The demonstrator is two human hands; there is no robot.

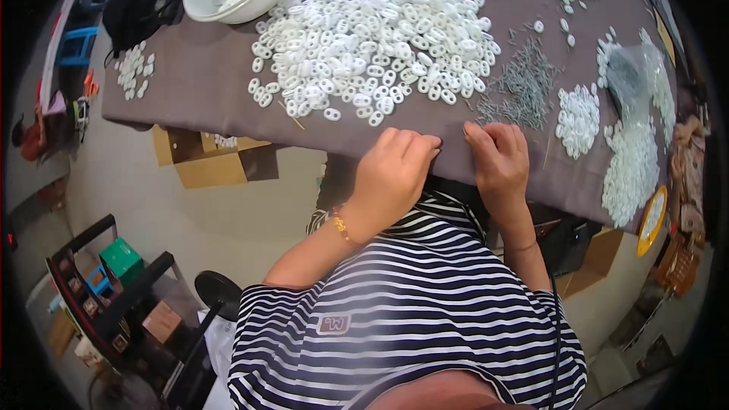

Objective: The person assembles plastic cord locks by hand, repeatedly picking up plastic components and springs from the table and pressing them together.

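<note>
My left hand [396, 171] is at the front edge of the cloth-covered table, its fingers curled together, and what is in them, if anything, is hidden. Just to its right my right hand [501, 158] rests at the same edge with thumb and fingers drawn together; I cannot make out anything in them. Beyond both hands spreads a big heap of small white oval plastic pieces [364, 42], each with two holes. A pile of thin grey screws [525, 83] lies just past my right hand.
A white bowl [199, 1] of white pieces and a black cap-like item [137, 15] are at the back left. Smaller white piles [577, 121] and a clear plastic bag [634, 80] lie at the right. An open cardboard box [209, 167] is below the table's left edge.
</note>
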